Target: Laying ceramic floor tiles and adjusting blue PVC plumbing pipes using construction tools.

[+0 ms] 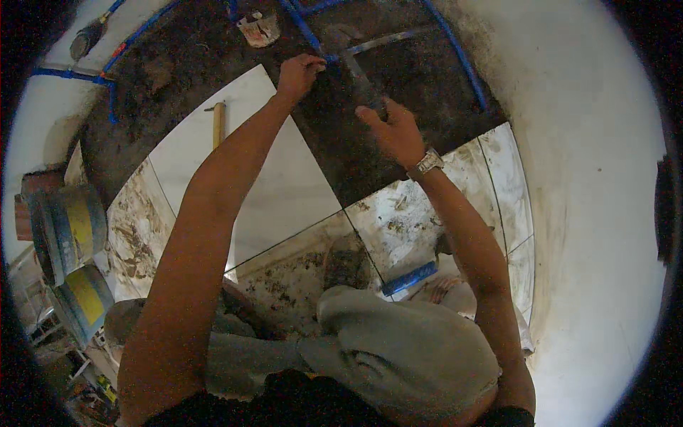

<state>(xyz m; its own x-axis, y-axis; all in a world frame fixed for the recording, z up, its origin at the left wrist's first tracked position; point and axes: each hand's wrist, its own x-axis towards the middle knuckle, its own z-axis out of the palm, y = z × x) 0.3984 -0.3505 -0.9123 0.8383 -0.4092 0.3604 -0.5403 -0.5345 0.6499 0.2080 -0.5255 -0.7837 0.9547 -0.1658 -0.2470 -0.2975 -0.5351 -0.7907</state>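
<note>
By your knee (409, 327), a blue object (409, 279) lies on stained tiles (398, 213); beyond, your right grip (400, 135) clasps a blurred grey tool (361, 82) over dark floor (320, 135); farther, your left grip (296, 77) curls, whether around something I cannot tell

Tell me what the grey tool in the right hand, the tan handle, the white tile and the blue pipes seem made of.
Grey tool in the right hand: perhaps metal, dull; blur leaves it open.
Tan handle: probably bare wood, matte, judging by colour.
White tile: likely ceramic or porcelain, smooth, given its even face and straight edges.
Blue pipes: probably plastic, uniformly coloured.
</note>
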